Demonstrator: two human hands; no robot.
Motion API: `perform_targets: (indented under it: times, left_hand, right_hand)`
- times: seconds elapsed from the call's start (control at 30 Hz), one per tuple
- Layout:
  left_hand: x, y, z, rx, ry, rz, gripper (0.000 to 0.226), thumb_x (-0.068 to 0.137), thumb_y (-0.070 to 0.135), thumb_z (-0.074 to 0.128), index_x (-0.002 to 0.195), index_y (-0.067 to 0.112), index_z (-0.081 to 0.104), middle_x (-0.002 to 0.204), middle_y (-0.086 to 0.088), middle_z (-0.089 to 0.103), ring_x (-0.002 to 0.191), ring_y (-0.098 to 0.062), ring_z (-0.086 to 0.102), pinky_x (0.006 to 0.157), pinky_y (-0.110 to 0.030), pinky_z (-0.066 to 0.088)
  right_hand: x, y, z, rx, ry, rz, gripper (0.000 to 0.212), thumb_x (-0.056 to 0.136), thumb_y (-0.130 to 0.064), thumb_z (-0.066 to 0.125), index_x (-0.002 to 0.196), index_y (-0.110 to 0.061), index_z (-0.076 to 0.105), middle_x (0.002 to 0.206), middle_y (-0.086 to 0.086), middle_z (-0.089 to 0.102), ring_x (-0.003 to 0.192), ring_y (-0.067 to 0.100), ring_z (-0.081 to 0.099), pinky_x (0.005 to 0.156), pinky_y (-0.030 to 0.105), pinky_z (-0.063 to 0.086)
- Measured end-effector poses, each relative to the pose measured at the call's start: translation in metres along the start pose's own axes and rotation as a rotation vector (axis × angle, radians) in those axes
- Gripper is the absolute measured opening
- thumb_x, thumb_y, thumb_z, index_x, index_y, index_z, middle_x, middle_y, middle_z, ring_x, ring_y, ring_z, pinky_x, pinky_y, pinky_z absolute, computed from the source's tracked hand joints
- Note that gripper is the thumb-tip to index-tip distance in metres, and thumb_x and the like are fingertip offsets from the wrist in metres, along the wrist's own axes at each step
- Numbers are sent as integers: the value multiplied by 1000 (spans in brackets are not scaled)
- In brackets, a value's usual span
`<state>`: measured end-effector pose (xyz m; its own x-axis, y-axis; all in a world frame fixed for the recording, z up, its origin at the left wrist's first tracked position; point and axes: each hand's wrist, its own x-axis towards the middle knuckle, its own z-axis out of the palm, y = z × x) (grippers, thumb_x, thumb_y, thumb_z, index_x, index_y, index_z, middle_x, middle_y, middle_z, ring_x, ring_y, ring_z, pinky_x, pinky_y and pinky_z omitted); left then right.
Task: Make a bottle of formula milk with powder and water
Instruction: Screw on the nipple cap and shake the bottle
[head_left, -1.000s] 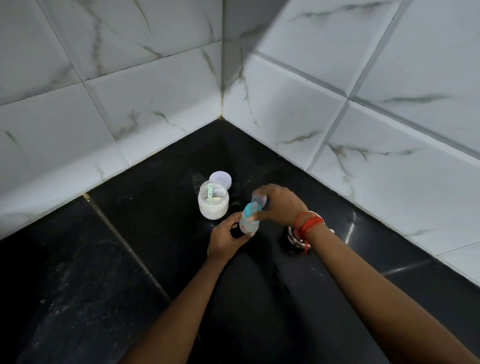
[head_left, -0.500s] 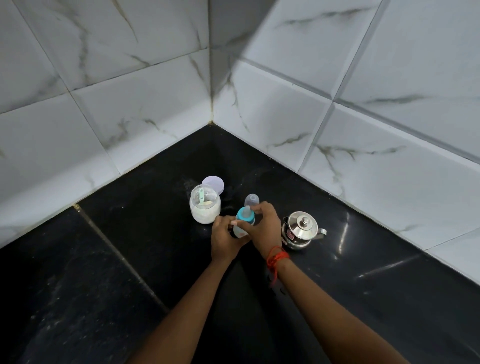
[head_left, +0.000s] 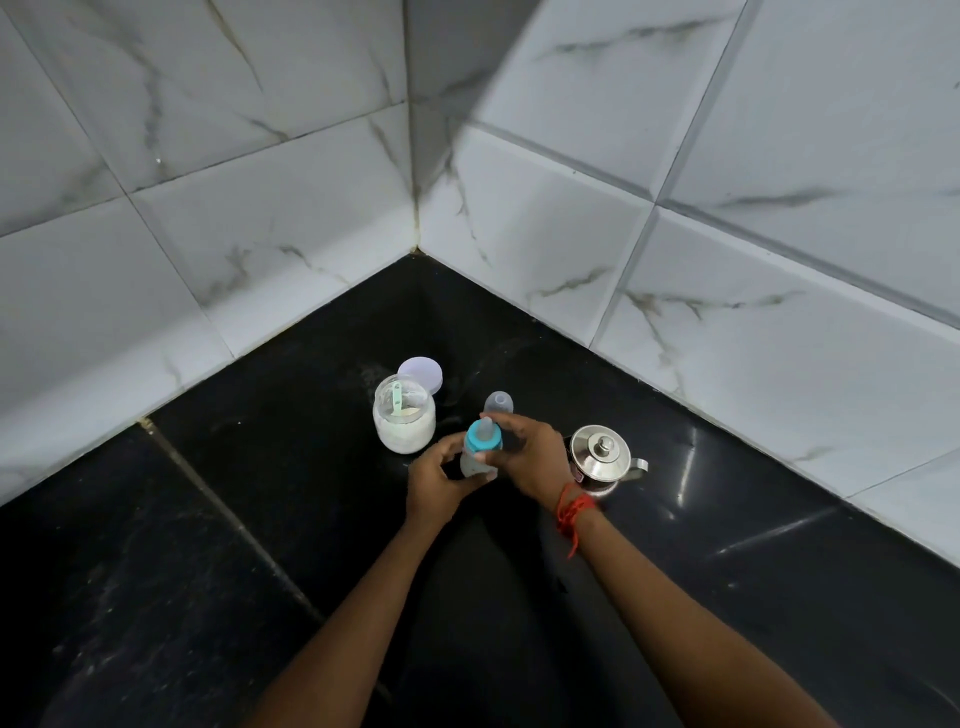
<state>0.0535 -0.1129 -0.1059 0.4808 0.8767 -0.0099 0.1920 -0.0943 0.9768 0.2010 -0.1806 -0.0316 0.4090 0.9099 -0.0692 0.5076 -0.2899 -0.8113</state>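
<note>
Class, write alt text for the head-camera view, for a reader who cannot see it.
Two hands, left hand and right hand, grip a baby bottle with a teal collar over a black counter, between an open powder jar and a steel kettle.

Black stone counter (head_left: 208, 545) is filling the lower frame — glossy, streaked with pale dust, a thin seam (head_left: 223, 514) running diagonally across it. White marble-look wall tiles (head_left: 291, 249) with grey veining are meeting in a corner (head_left: 414, 244) behind. Light is glinting off the counter's right side — shadow is darkening the corner's upper part.
</note>
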Motion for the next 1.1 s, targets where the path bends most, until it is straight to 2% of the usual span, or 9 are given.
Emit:
perform_targets:
  times: [0.1,0.2,0.4,0.57,0.7,0.8,0.87,1.0,1.1]
  left_hand:
    - [-10,6,18,15,210,-45,44,70,13,93,104,27,70,101,14,75,95,4,69,80,-11,52]
    - [-12,7,27,87,291,-42,37,70,12,91,90,26,63,91,11,71,84,-3,69,74,-23,56]
    - [-7,3,26,196,311,-8,34,75,16,88,86,18,56,86,3,69,78,-13,68,71,-37,59]
    - [-6,2,24,213,291,14,32,77,15,87,86,17,56,82,6,66,75,-10,66,68,-39,59]
    - [-6,2,10,170,171,43,40,68,17,94,84,21,57,83,11,68,78,-5,67,67,-19,53]
    - [-5,0,-1,138,111,37,48,60,26,101,88,21,63,86,12,70,81,0,66,69,-13,50]
    - [-6,-1,-1,136,112,63,50,59,26,102,91,19,65,89,14,69,84,4,65,73,-10,48]
    - [-6,-2,-2,119,100,65,51,61,26,101,96,21,66,96,16,71,92,2,67,79,-11,50]
    - [-6,-3,-2,105,90,57,51,61,26,101,98,23,67,100,15,73,95,0,68,81,-12,51]
  right_hand:
    - [-12,3,23,72,159,92,50,70,-46,83,118,-45,68,109,-14,74,103,-1,66,94,28,55]
    - [-18,-1,37,-1,278,190,58,67,-64,74,122,-51,62,102,-11,68,95,1,63,86,28,56]
    - [-22,-20,42,-160,456,172,51,67,-55,81,114,-37,70,84,-5,66,89,13,53,78,34,52]
    - [-19,-22,45,-139,478,165,48,67,-53,82,104,-27,69,89,-6,67,91,15,53,77,37,52]
    - [-9,-28,25,-154,249,134,50,66,-48,84,100,-20,60,102,-4,62,98,18,58,80,38,53]
    - [8,-34,-19,-414,-123,88,70,65,-42,88,125,-21,60,123,2,59,116,25,51,94,42,50]
    - [26,-38,-45,-590,-254,50,81,67,-33,89,138,-24,52,136,5,52,126,28,46,104,45,46]
    - [74,-41,-59,-771,-340,20,71,81,-14,78,144,-26,48,140,9,50,130,32,49,106,48,46]
    - [97,-39,-42,-788,-485,8,57,84,-13,69,138,-25,56,137,10,56,126,34,54,105,47,47]
